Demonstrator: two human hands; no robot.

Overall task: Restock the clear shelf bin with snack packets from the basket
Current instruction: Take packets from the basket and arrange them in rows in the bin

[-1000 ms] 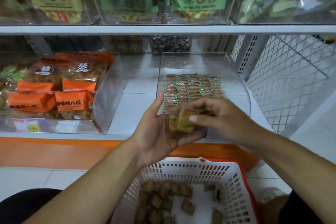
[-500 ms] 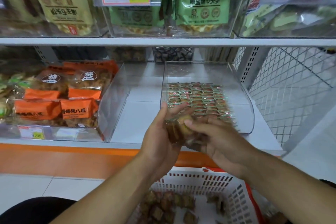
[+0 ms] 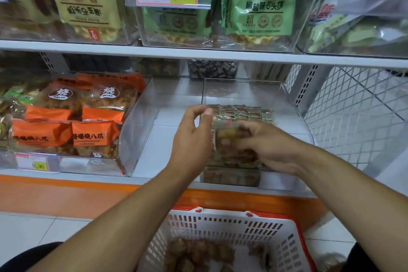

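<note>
Several snack packets (image 3: 227, 137) sit gripped in the right hand (image 3: 265, 146) over the clear bin (image 3: 295, 112), left hand (image 3: 192, 139) loosely open alongside.

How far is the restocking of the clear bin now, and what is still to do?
Done: rows of small packets already lie in the clear bin. In hand: the right hand holds a blurred stack of packets over the bin's front; the left hand is beside it, fingers relaxed, holding nothing. Left: more packets remain in the basket, and the bin's back looks unfilled.
</note>
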